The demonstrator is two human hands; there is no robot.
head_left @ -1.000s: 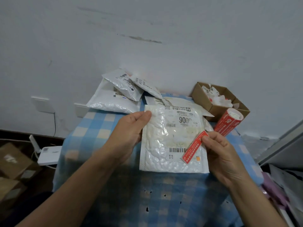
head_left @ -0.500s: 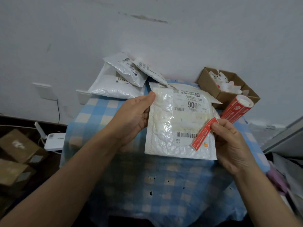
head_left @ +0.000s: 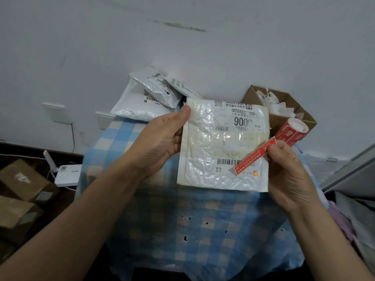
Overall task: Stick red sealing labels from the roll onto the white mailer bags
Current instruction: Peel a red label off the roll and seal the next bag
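Observation:
A white bubble mailer bag (head_left: 209, 151) with a printed shipping label and barcode is held up above the checked tablecloth. My left hand (head_left: 160, 142) grips its left edge, thumb on the top corner. My right hand (head_left: 288, 171) pinches a long red sealing label (head_left: 254, 157) that lies slanted across the bag's right side, over the barcode. The red label roll (head_left: 291, 132) lies behind my right hand, in front of the cardboard box.
Several more white mailer bags (head_left: 142, 102) are piled against the wall at the back of the table (head_left: 125, 138). An open cardboard box (head_left: 284, 116) with white scraps stands at the back right. Brown boxes (head_left: 22, 179) and a white router (head_left: 67, 175) lie on the floor left.
The bag has been lifted a little higher and turned squarer to me. The red label has stayed pinched in my right hand over the bag's right side.

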